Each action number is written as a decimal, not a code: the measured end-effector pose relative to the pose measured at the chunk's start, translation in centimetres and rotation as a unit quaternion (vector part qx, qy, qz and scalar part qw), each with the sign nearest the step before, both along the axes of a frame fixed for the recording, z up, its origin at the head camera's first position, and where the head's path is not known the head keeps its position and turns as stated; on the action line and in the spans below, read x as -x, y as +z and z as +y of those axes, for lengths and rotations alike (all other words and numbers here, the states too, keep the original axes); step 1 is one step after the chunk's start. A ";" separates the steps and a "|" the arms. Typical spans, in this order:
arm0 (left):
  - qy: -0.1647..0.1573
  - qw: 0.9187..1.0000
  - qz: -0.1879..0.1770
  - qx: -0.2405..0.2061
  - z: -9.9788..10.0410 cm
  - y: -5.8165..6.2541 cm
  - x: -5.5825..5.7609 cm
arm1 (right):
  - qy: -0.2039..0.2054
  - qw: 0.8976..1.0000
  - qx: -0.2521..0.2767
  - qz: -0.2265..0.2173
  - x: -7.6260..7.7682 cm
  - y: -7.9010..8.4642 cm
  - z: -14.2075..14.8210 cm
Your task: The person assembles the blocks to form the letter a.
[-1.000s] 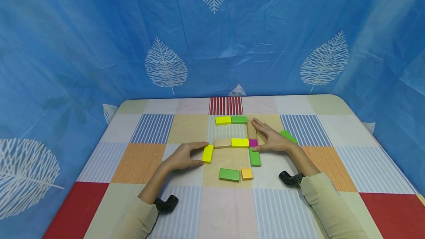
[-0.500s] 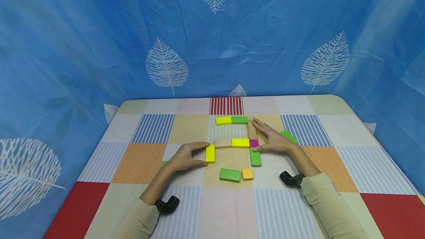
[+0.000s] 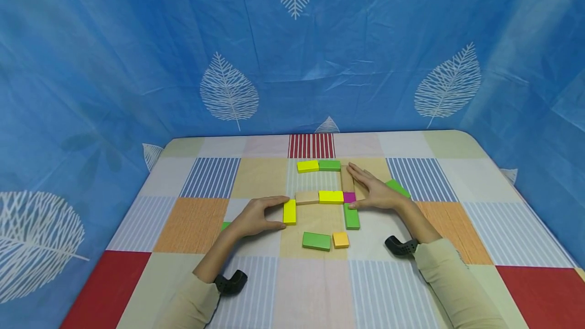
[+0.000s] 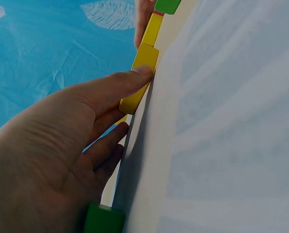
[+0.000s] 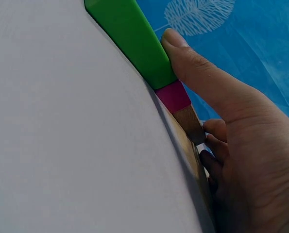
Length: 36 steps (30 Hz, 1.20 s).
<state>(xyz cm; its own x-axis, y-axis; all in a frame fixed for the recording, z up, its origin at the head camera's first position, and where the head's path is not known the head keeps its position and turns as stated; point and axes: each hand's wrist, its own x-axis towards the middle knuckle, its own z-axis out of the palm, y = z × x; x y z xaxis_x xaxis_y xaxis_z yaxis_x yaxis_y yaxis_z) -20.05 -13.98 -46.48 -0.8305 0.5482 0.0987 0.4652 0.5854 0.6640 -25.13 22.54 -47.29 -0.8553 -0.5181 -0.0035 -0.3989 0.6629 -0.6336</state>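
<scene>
Both your hands rest against the block figure on the checked cloth.
Your left hand (image 3: 256,216) pinches the upright yellow block (image 3: 289,211) at the figure's left end; your right hand (image 3: 376,190) lies flat, fingers straight, against the wooden block (image 3: 347,179), thumb at the green block (image 3: 351,216).

You face a table (image 3: 196,222) under a patchwork cloth of striped, orange, tan and red squares. Behind and on both sides hangs a blue curtain (image 3: 137,55) printed with white leaves, evenly lit.
</scene>
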 end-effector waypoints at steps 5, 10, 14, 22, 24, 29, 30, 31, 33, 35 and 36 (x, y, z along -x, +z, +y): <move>-0.004 1.000 0.004 0.003 0.0 0.0 0.0 | 0.000 1.000 0.003 -0.001 0.0 0.1 0.0; -0.010 1.000 0.006 -0.001 -0.1 0.3 0.0 | 0.000 1.000 0.005 0.001 -0.1 0.2 0.1; -0.013 1.000 0.006 0.002 -0.1 0.4 0.0 | 0.001 1.000 0.005 0.001 -0.2 0.3 0.1; -0.013 1.000 0.003 0.001 -0.1 0.4 0.0 | 0.000 1.000 0.003 -0.002 -0.2 0.4 0.1; -0.014 1.000 0.001 0.001 -0.1 0.5 0.0 | -0.001 1.000 0.003 -0.002 -0.2 0.4 0.1; -0.014 1.000 -0.001 0.004 -0.1 0.6 0.1 | -0.003 1.000 0.003 -0.005 -0.3 0.6 0.0; -0.014 1.000 -0.002 0.005 -0.1 0.6 0.1 | -0.004 1.000 0.003 -0.005 -0.3 0.6 0.0; -0.015 1.000 -0.001 0.004 -0.1 0.7 0.1 | -0.004 1.000 0.003 -0.005 -0.3 0.6 0.0; -0.018 1.000 0.001 0.000 -0.2 0.8 0.1 | -0.004 1.000 0.003 -0.004 -0.2 0.6 0.0; -0.024 1.000 0.016 -0.010 -0.3 1.0 0.2 | -0.003 1.000 0.004 -0.003 -0.2 0.5 -0.1; -0.027 0.999 0.027 -0.017 -0.2 1.1 0.2 | -0.003 1.000 0.005 -0.003 -0.2 0.5 -0.1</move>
